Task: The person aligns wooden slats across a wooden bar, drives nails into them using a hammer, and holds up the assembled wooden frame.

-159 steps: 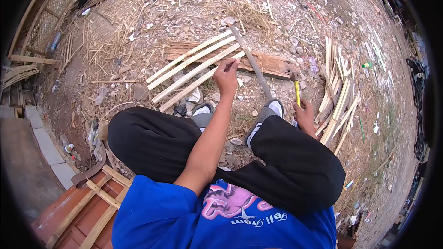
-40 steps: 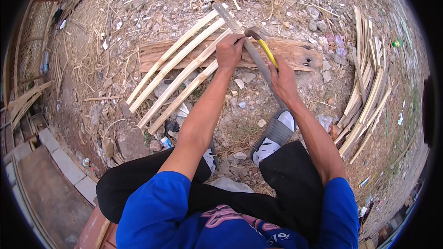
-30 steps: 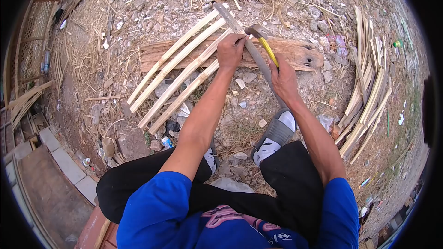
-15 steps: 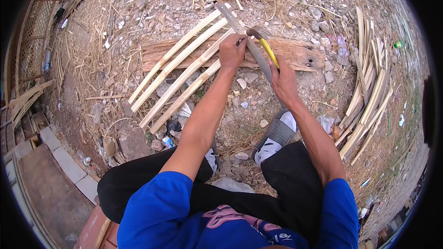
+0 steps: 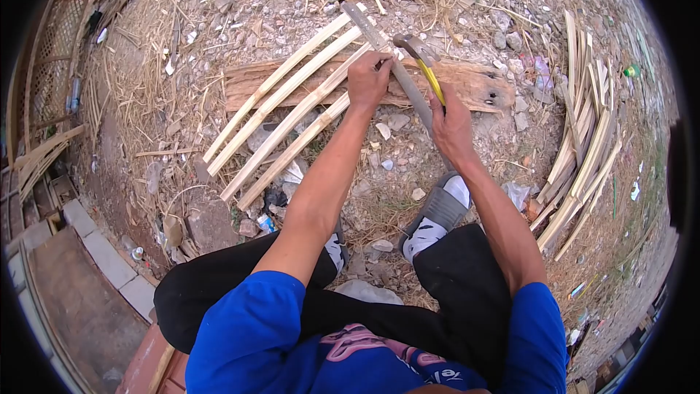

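Note:
Several pale wood strips [image 5: 292,119] lie side by side, their upper ends under a grey crosswise strip [image 5: 412,93]. Beneath them is a weathered brown plank [image 5: 467,85]. My left hand [image 5: 368,82] is closed at the crosswise strip, fingertips pinched on something too small to make out, over the end of the lowest pale strip. My right hand [image 5: 452,125] grips the yellow handle of a hammer [image 5: 430,76]. The hammer's head is just right of my left fingertips, raised a little off the strip. My right foot [image 5: 441,211] is at the crosswise strip's lower end.
A pile of loose wood strips [image 5: 580,149] lies on the right. Stones, dry straw and litter cover the ground. At the left are a lattice panel [image 5: 55,58] and grey blocks [image 5: 109,263]. A reddish-brown panel [image 5: 149,365] shows at the lower left.
Both hands have come together at the crosswise strip, which was untouched by my right hand before. The hammer came from the right and has just lifted slightly. The view has shifted.

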Demonstrator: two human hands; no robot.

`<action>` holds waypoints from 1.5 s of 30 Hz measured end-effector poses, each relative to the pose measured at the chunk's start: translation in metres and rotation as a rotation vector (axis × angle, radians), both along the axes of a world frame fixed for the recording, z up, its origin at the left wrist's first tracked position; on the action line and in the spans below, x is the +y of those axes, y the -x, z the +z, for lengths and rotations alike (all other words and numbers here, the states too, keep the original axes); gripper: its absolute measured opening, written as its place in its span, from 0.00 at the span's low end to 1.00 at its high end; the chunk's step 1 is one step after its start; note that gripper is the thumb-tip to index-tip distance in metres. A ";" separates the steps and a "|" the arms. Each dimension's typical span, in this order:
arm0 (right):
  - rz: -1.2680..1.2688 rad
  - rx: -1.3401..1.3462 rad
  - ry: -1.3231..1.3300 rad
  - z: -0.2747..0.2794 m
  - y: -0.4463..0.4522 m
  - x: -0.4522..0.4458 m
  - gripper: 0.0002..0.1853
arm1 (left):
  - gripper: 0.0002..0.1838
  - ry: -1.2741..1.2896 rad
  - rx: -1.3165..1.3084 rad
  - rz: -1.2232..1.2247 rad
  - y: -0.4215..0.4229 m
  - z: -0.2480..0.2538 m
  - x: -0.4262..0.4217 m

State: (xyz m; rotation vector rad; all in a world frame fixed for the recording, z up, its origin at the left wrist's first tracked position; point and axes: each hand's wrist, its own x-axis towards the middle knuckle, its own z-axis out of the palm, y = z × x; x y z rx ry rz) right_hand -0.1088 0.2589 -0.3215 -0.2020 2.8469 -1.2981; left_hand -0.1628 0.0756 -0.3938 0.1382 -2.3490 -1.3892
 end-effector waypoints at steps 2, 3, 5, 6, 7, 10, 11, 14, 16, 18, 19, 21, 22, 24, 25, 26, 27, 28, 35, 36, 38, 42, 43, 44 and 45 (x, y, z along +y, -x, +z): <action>0.022 -0.001 -0.049 -0.003 0.000 0.003 0.12 | 0.07 -0.006 -0.037 0.006 -0.001 0.003 0.000; 0.025 -0.022 -0.076 -0.004 0.000 0.003 0.12 | 0.07 -0.008 -0.053 0.008 -0.001 0.005 0.001; 0.009 -0.060 -0.066 0.002 0.002 0.000 0.11 | 0.07 -0.021 -0.021 0.008 0.002 0.002 0.001; -0.010 -0.081 -0.029 0.006 0.000 -0.001 0.10 | 0.07 -0.026 -0.009 0.009 0.001 -0.001 0.000; -0.029 -0.104 0.007 0.009 -0.001 -0.002 0.10 | 0.07 -0.024 -0.017 0.005 -0.002 0.001 0.000; 0.015 0.008 -0.019 0.001 -0.004 -0.002 0.10 | 0.06 -0.009 -0.037 -0.006 -0.001 0.004 0.000; 0.027 0.029 -0.032 -0.004 -0.003 -0.003 0.10 | 0.06 0.004 -0.045 -0.005 -0.001 0.001 -0.001; 0.034 0.027 -0.050 -0.005 -0.003 -0.005 0.09 | 0.05 -0.003 -0.053 -0.017 0.000 0.004 0.000; 0.007 -0.065 -0.033 0.004 -0.005 -0.007 0.09 | 0.05 -0.002 -0.033 -0.020 -0.002 0.003 -0.001; -0.006 -0.038 -0.002 0.006 -0.004 -0.006 0.09 | 0.05 0.017 0.018 -0.018 0.001 -0.002 -0.001; -0.011 -0.024 0.014 0.007 -0.004 -0.007 0.09 | 0.05 0.012 0.019 -0.017 0.001 -0.002 -0.001; 0.019 -0.025 -0.059 -0.001 -0.003 -0.005 0.10 | 0.06 0.002 0.025 -0.017 0.001 -0.002 -0.001; 0.033 -0.025 -0.096 0.000 -0.002 -0.005 0.10 | 0.06 0.006 0.021 -0.009 0.001 -0.001 -0.001; -0.007 -0.066 -0.087 0.004 -0.002 -0.005 0.10 | 0.06 0.011 0.012 0.003 0.001 0.000 0.001; -0.027 -0.087 -0.082 0.007 -0.002 -0.006 0.10 | 0.06 0.008 0.020 -0.001 0.002 0.000 0.001; -0.031 -0.060 -0.054 0.007 -0.002 -0.007 0.10 | 0.06 0.006 0.026 -0.003 0.002 -0.001 0.001; -0.035 -0.034 -0.027 0.007 -0.001 -0.007 0.10 | 0.06 0.003 0.031 -0.005 0.001 -0.001 0.000; -0.040 -0.007 0.001 0.007 0.000 -0.008 0.10 | 0.06 0.000 0.031 -0.005 0.001 -0.001 0.000; 0.011 -0.043 -0.054 0.001 -0.005 -0.008 0.11 | 0.06 0.020 0.022 0.003 0.002 0.001 0.001; -0.012 -0.067 -0.034 0.005 -0.004 -0.009 0.11 | 0.06 -0.004 0.010 0.001 0.001 0.003 0.001; -0.033 -0.064 0.004 0.008 -0.004 -0.010 0.10 | 0.06 0.011 0.009 0.002 0.000 0.002 0.000; 0.042 -0.005 -0.076 0.000 0.001 -0.003 0.11 | 0.07 0.014 0.027 -0.001 0.002 -0.001 0.000; 0.077 -0.005 -0.135 0.001 0.002 -0.003 0.12 | 0.07 0.008 0.003 0.002 0.002 0.000 0.000; 0.044 -0.053 -0.106 0.003 0.002 -0.003 0.12 | 0.07 0.001 -0.021 0.004 0.002 0.001 0.000; 0.010 -0.100 -0.078 0.006 0.002 -0.004 0.11 | 0.06 -0.005 -0.044 0.007 0.002 0.001 0.001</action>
